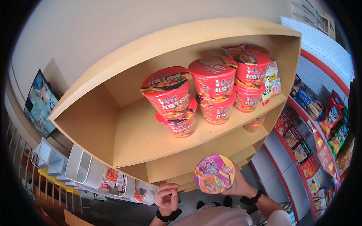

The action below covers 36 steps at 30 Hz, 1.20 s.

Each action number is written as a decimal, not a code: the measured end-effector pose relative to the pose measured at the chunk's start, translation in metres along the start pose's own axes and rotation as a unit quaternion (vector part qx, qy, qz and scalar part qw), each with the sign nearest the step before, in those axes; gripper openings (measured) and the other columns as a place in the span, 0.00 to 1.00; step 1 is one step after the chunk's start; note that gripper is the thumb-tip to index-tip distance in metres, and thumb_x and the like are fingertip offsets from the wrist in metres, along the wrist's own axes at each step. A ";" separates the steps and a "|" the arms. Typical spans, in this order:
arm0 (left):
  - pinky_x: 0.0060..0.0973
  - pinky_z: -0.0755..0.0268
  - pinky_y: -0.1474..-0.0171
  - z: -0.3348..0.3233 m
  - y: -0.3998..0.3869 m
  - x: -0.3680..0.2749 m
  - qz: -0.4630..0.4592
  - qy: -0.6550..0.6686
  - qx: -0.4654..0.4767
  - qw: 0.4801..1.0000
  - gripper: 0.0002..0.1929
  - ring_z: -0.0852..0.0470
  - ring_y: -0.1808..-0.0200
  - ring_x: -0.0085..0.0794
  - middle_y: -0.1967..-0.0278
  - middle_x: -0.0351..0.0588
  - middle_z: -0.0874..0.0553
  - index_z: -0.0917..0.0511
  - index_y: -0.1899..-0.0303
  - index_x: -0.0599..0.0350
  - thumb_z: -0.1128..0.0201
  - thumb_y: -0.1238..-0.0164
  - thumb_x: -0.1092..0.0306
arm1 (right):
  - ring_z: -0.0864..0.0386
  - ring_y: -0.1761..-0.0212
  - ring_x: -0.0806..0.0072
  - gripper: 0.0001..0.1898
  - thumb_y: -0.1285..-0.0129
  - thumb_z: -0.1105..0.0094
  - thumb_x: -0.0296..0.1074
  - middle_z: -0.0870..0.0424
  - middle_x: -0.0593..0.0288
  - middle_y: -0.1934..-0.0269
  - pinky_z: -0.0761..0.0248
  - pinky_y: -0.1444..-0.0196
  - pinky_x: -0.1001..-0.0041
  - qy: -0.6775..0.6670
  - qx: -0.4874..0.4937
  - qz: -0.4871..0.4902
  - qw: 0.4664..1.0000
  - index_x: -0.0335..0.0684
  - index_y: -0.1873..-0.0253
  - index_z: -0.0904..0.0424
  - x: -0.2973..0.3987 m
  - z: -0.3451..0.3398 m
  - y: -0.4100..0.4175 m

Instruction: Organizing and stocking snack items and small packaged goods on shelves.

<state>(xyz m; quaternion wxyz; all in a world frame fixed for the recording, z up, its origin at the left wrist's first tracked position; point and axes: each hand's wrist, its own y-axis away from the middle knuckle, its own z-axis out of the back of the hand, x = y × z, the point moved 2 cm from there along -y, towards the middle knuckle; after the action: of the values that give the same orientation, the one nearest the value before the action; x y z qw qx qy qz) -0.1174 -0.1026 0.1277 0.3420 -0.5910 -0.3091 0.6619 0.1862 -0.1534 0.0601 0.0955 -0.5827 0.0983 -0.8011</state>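
My right hand (239, 185) grips a purple and yellow instant noodle cup (214, 174), its printed lid turned up toward me. Nothing is held in my left hand (167, 197), which hovers low before the shelf front with its fingers curled and partly apart. Both wrists wear dark bands. On the upper board of a pale wooden shelf unit (141, 147), red instant noodle tubs stand in stacks of two: a left stack (172, 101), a middle stack (216, 93) and a right stack (250, 82). An orange noodle cup (255, 124) sits on the level below.
A snack bag (273, 83) leans at the shelf's right end. Red-edged store racks (308, 161) with packaged snacks run along the right. White plastic baskets (84, 166), some holding packets, stand at lower left beside a plastic bag (145, 193). A screen (41, 104) hangs at far left.
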 end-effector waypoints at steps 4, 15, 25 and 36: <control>0.34 0.18 0.51 0.012 -0.029 -0.015 0.008 0.045 -0.016 0.999 0.09 0.14 0.55 0.41 0.54 0.58 0.17 0.27 0.52 0.62 0.37 0.29 0.79 | 0.36 0.21 0.61 0.72 0.58 0.11 0.42 0.35 0.43 0.25 0.42 0.20 0.61 -0.026 0.085 0.034 0.996 0.28 0.18 0.63 0.097 0.009 -0.020; 0.32 0.31 0.33 0.089 -0.124 -0.029 0.111 0.136 -0.157 0.972 0.24 0.20 0.39 0.32 0.41 0.50 0.18 0.28 0.36 0.66 0.35 0.26 0.63 | 0.36 0.21 0.54 0.71 0.56 0.11 0.45 0.38 0.36 0.26 0.36 0.24 0.58 -0.056 0.072 0.185 0.978 0.24 0.19 0.61 0.241 -0.055 -0.133; 0.40 0.49 0.19 0.089 -0.156 -0.001 0.207 0.110 -0.015 0.972 0.39 0.37 0.20 0.41 0.22 0.56 0.37 0.48 0.20 0.68 0.38 0.20 0.59 | 0.30 0.25 0.56 0.70 0.57 0.13 0.40 0.36 0.36 0.27 0.34 0.25 0.60 0.044 -0.109 0.208 0.971 0.21 0.20 0.63 0.242 -0.120 -0.213; 0.42 0.43 0.20 0.081 -0.173 0.026 0.231 0.144 -0.003 0.962 0.46 0.37 0.21 0.40 0.23 0.57 0.37 0.49 0.21 0.66 0.26 0.32 0.71 | 0.31 0.25 0.48 0.71 0.52 0.15 0.44 0.37 0.29 0.27 0.34 0.26 0.58 -0.111 -0.046 0.147 0.982 0.17 0.21 0.69 0.209 -0.128 -0.234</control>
<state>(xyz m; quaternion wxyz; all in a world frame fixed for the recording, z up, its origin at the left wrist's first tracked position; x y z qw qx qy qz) -0.1851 0.0175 0.2622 0.2191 -0.7361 -0.1135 0.6303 -0.0083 0.0221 0.2752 0.1954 -0.6507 0.2087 -0.7035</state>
